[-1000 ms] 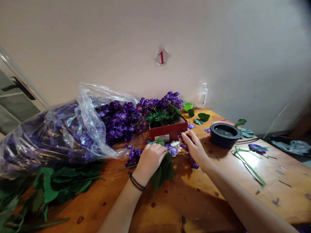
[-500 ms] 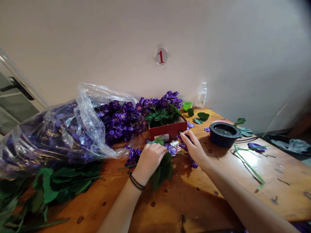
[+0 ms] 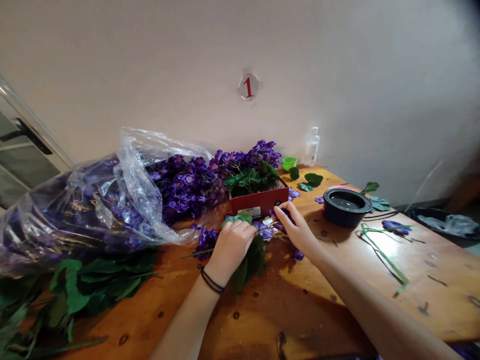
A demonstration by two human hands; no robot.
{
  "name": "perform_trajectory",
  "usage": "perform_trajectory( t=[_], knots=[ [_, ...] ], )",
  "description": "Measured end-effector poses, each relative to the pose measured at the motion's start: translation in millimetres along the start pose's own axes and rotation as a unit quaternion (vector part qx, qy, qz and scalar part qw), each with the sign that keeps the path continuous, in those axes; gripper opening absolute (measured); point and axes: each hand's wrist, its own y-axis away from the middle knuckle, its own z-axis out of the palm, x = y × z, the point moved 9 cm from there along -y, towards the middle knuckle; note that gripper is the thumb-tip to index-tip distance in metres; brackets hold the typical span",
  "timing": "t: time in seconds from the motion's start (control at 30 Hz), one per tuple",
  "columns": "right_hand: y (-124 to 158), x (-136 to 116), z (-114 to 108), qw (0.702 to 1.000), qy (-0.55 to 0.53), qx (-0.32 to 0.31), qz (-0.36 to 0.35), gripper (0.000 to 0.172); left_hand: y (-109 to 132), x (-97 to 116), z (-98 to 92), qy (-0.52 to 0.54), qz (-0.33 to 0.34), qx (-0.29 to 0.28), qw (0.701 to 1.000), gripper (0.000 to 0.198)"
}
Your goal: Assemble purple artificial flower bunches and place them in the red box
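Fingers [image 3: 243,228] curled around green stem [image 3: 196,253]

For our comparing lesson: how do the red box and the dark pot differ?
The red box is straight-sided and cornered; the dark pot is round. Green leaves show at the box's open top; none show in the pot. Both stand open-topped on the wooden table.

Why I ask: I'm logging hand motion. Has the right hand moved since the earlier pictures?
Yes: the right hand has shifted slightly left, judged against the red box.
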Motion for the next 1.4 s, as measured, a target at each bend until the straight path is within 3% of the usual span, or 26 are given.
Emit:
perform_trajectory(
  t=[0.23, 0.4, 0.57, 0.9, 1.07, 1.23, 1.33, 1.4],
  knots=[
    [-0.3, 1.6, 10.4, 0.996, 0.005, -0.086, -0.008, 0.038, 0.6, -7.4, -9.4, -0.004, -0.013, 0.027, 1.000, 0.014],
    [-3.7, 1.0, 5.5, 0.997, 0.006, -0.057, -0.044, 0.034, 0.1, 1.8, -7.2, -0.067, 0.027, 0.039, 0.997, 0.018],
    [-2.7, 9.8, 9.0, 0.998, -0.015, -0.064, -0.027, 0.035, 2.2, 13.6, -1.8, -0.130, 0.060, 0.040, 0.989, 0.016],
    [0.8, 17.6, 16.0, 0.995, -0.081, -0.062, 0.002, 0.034, 3.0, 21.0, -3.2, -0.151, 0.075, 0.078, 0.983, 0.021],
    [0.0, 16.7, 13.7, 0.998, -0.021, -0.055, -0.026, 0.034, 4.7, 23.2, -5.7, -0.153, 0.085, 0.103, 0.979, 0.020],
    [-1.0, 9.9, 10.3, 0.995, 0.064, -0.060, -0.047, 0.032, 2.3, 19.7, -0.9, -0.120, 0.048, 0.064, 0.990, 0.015],
    [-0.7, 5.3, 7.4, 0.989, 0.110, -0.088, -0.039, 0.043, 2.5, 6.3, -19.0, -0.034, 0.006, 0.092, 0.995, 0.021],
    [-0.6, 4.0, 3.9, 0.983, 0.149, -0.103, -0.025, 0.052, 7.8, -21.0, -37.7, -0.009, -0.071, 0.131, 0.989, 0.033]
  ],
)
